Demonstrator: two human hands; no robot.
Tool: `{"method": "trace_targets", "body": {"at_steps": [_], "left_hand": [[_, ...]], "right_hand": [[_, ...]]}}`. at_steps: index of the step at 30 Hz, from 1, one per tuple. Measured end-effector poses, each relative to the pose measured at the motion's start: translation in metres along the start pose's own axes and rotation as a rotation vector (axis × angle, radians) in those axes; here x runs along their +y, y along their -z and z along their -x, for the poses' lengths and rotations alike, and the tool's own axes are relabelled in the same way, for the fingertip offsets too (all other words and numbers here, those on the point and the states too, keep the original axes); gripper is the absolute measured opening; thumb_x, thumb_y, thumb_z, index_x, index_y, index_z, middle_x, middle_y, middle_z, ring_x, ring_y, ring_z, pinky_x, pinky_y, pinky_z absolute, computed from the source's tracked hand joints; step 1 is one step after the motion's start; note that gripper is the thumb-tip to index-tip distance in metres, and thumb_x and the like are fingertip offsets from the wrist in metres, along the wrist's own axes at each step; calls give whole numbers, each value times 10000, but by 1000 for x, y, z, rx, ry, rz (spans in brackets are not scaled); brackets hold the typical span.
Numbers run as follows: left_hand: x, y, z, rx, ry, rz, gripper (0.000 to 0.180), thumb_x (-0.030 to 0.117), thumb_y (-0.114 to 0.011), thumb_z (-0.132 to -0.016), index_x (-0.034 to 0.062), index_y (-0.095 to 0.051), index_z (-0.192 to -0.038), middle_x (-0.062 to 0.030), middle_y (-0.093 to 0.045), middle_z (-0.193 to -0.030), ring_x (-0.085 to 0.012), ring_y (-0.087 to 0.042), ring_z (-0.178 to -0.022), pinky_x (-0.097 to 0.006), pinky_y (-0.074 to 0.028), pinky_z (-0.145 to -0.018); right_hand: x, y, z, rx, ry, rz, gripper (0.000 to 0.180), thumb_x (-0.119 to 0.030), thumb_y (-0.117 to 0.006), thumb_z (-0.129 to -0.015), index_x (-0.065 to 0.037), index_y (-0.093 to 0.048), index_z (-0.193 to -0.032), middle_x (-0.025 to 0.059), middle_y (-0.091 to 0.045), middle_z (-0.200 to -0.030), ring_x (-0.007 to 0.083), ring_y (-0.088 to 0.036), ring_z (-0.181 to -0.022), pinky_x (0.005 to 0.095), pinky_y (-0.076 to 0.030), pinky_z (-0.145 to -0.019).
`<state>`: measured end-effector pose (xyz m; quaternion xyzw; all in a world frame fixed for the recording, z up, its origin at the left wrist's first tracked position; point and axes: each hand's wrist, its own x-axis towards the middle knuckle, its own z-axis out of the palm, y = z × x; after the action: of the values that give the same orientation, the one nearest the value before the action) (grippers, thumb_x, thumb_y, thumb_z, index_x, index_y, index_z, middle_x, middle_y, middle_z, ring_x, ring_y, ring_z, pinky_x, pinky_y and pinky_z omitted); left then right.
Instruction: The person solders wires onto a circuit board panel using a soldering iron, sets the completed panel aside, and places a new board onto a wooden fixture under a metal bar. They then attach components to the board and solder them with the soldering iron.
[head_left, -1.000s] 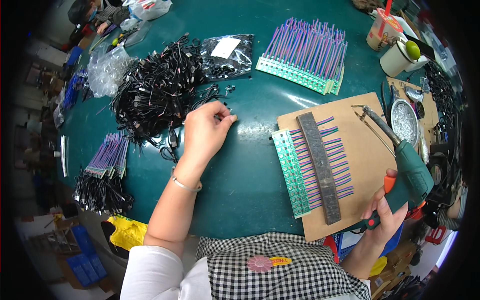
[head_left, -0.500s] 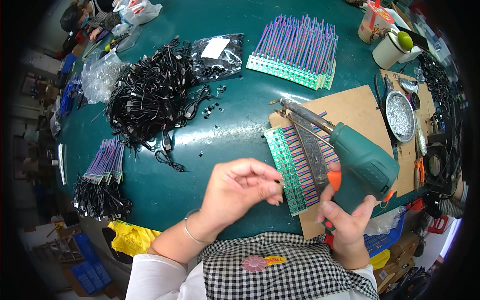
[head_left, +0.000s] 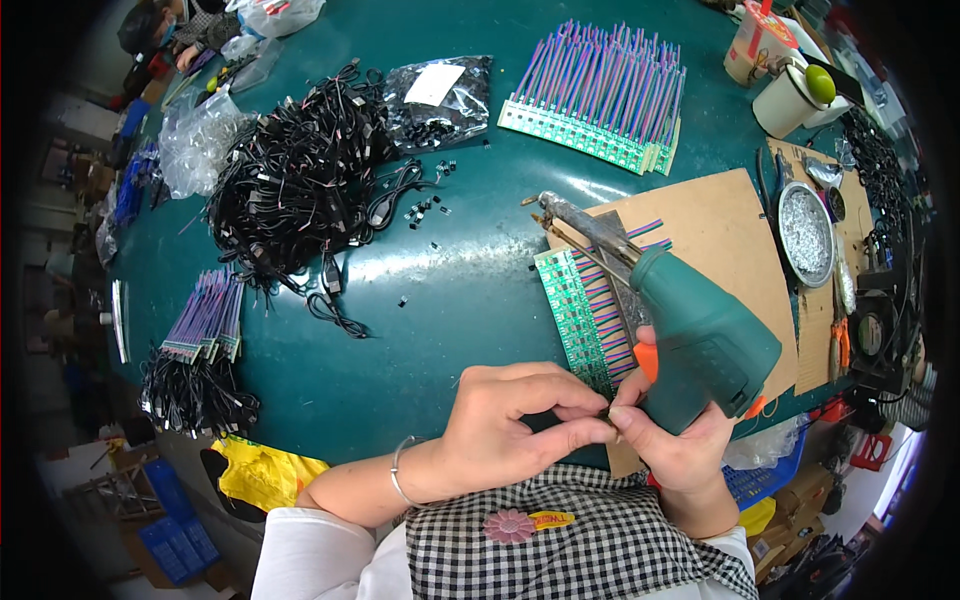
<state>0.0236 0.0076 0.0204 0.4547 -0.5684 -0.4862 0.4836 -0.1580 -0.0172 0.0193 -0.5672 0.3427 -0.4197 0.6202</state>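
Observation:
My right hand (head_left: 690, 445) is wrapped around the grip of a green soldering gun (head_left: 715, 325) with an orange trigger. Its metal tip points to the far left, above a green circuit board panel (head_left: 568, 305). Close to the grip, the closed fingertips of my left hand (head_left: 505, 415) meet my right thumb and finger. Whatever small thing is pinched there is mostly hidden. Striped wires (head_left: 598, 290) run from the panel under a dark flat bar (head_left: 632, 305). The panel lies along the left edge of a cardboard sheet (head_left: 715, 215).
Tangled black cables (head_left: 300, 180) lie left of centre beside a bag of black parts (head_left: 440, 105). Small loose black parts (head_left: 425, 208) are scattered nearby. Wired boards (head_left: 595, 130) lie at the back. On the right are a metal bowl (head_left: 805, 235) and a white mug (head_left: 785, 100).
My left hand has moved right and slightly nearer, meeting my right fingertips. The soldering gun has shifted a little left, its tip staying above the far end of the board panel.

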Motion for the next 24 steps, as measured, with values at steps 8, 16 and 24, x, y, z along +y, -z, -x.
{"method": "trace_targets", "body": {"at_steps": [8,16,24], "left_hand": [[11,20,-11,-277,322,-45,31,0,-666,-746,-14,-675,-772,-103,-671,-726,-126,-640,-632,-226,-505,-592],[-34,38,-36,97,497,180,97,27,-580,-828,-57,-629,-833,-107,-648,-722,-129,-620,-609,-234,-522,-584],[-57,51,-54,66,629,227,123,72,-597,-834,-46,-631,-832,-101,-644,-710,-125,-617,-596,-228,-526,-566]], "right_hand": [[8,3,4,-91,-21,229,541,136,-600,-690,57,-412,-1192,114,-584,-863,159,-582,-696,274,-475,-596],[-10,6,7,249,-207,-14,551,-140,-696,-735,54,-436,-1180,129,-584,-906,158,-567,-615,256,-474,-554],[-20,22,22,423,-220,-11,718,-209,-734,-681,109,-362,-1207,206,-505,-1104,142,-524,-508,236,-455,-372]]}}
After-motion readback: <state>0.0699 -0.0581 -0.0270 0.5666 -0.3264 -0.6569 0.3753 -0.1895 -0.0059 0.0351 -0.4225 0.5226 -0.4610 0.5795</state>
